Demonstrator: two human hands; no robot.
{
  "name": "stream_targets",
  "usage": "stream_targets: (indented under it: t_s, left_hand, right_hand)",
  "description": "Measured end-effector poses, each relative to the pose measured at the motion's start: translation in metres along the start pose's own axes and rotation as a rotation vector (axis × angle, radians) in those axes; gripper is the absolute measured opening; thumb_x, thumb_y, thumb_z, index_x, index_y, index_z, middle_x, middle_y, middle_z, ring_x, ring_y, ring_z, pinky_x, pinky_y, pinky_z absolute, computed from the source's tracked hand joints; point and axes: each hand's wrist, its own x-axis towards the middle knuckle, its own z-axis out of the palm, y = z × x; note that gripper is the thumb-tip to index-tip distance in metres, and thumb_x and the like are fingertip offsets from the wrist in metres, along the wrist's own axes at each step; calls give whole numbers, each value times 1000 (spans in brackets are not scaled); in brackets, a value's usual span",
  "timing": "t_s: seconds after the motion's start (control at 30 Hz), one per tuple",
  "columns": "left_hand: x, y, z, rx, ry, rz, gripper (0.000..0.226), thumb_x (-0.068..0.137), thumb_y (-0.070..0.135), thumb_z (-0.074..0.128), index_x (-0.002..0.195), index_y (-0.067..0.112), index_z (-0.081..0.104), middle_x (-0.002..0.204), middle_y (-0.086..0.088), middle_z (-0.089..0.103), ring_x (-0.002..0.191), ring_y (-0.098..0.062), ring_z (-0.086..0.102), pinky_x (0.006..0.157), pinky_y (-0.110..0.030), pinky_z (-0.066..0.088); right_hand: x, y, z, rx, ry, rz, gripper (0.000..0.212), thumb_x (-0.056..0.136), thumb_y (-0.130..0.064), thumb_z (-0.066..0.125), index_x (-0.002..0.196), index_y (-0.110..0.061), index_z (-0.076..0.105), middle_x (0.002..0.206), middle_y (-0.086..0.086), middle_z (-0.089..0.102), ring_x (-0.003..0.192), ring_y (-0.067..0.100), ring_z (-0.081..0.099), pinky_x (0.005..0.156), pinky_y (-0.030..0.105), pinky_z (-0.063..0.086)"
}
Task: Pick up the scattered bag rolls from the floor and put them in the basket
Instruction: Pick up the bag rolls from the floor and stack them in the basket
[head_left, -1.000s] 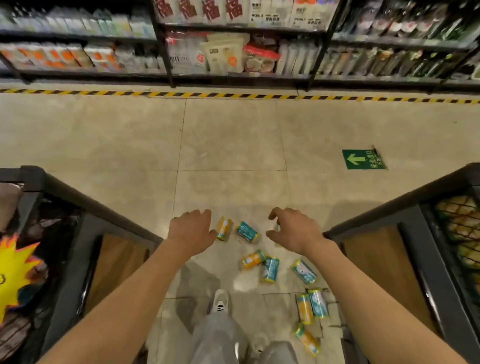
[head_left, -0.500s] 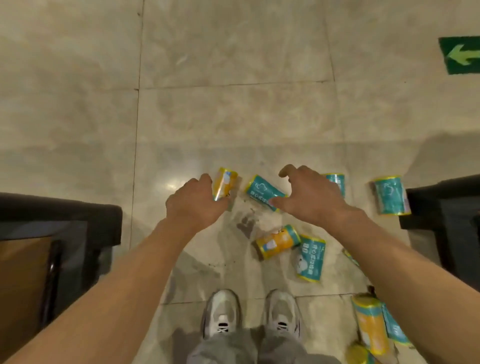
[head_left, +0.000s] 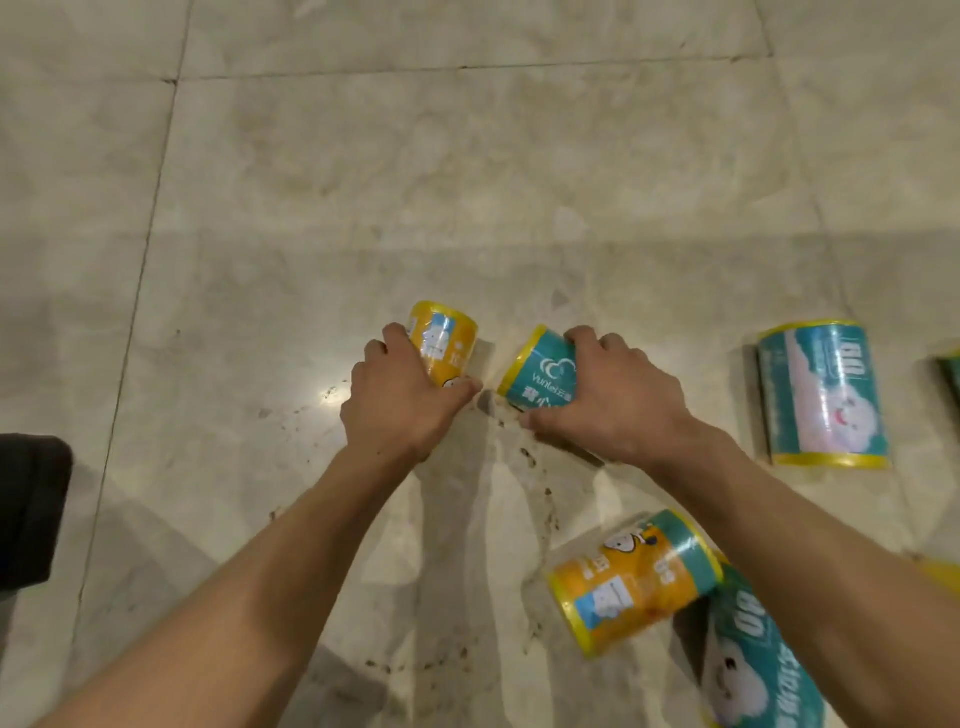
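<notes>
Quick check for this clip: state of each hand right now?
Left hand: gripping the orange-labelled bag roll.
Right hand: gripping the teal-labelled bag roll.

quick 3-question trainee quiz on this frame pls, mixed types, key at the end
1. True or false: the left hand grips an orange roll.
2. Which roll does the right hand grip? A) the teal roll next to the orange one B) the teal roll lying alone at the right C) the orange-and-teal roll near the forearm
3. Fill in: every loose roll lies on the tiled ____.

Key: 1 true; 2 A; 3 floor.
</notes>
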Motion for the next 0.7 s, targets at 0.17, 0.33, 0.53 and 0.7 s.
stream_targets:
  t_s: [0.17, 0.33, 0.53, 0.7]
  left_hand:
    - [2, -1, 2, -1, 30, 26, 72, 69, 55, 71, 122, 15, 42, 110, -8, 54, 105, -32, 56, 78, -42, 46]
    - [-3, 3, -11, -37, -4, 52, 59, 66, 49, 75, 108, 21, 43, 98, 0, 53, 89, -25, 55, 70, -33, 37]
    - [-20, 19, -66, -277, 8, 98, 52, 71, 43, 80, 105, 21, 48, 88, 11, 57, 85, -19, 57, 71, -31, 42]
    - [-77, 56, -164, -548, 13, 103, 49, 70, 40, 85, 105, 25, 54, 96, 7, 66, 84, -9, 64, 69, -28, 52]
  right_hand:
    - [0, -6, 8, 8, 24, -32, 93, 66, -65, 77, 138, -25, 35, 119, 3, 54, 106, 26, 57, 77, 36, 41]
    - [-5, -9, 10, -34, 87, -47, 87, 67, -58, 76, 137, -24, 35, 118, 5, 54, 104, 26, 56, 77, 36, 41]
    - [-27, -16, -29, 161, 194, -23, 92, 65, -62, 75, 140, -26, 34, 115, 3, 54, 100, 25, 55, 75, 36, 42]
    - [-99, -32, -119, 578, 226, 35, 76, 66, -50, 86, 125, -26, 43, 105, -5, 58, 90, 17, 59, 73, 34, 49]
